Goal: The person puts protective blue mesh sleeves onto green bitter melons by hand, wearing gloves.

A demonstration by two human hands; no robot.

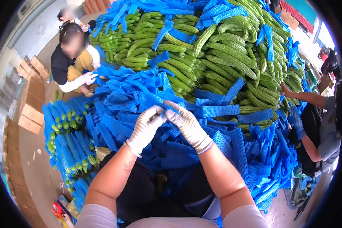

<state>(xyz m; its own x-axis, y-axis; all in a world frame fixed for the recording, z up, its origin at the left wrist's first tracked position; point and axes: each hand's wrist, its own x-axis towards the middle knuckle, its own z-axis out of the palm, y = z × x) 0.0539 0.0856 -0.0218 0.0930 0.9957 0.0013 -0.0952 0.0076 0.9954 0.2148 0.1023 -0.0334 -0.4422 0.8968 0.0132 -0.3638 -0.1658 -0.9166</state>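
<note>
Both gloved hands meet over the blue heap in the middle of the head view. My left hand (145, 126) pinches a blue foam net sleeve (165, 108) between thumb and fingers. From the other side, my right hand (188, 126) grips the same sleeve, its fingers close against those of the left. Most of the held sleeve is hidden by the fingers. Flat blue net sleeves (119, 97) lie piled under and around my hands. Just beyond them rises a large pile of long, bumpy green bitter gourds (224, 57), with several loose sleeves across it.
Sleeved gourds (70, 148) are stacked at the left. A person (70, 57) in gloves works at the pile's far left; another person's arm (311, 99) reaches in from the right. Cardboard boxes (32, 104) stand along the left side. Red-handled scissors (57, 209) lie low at the left.
</note>
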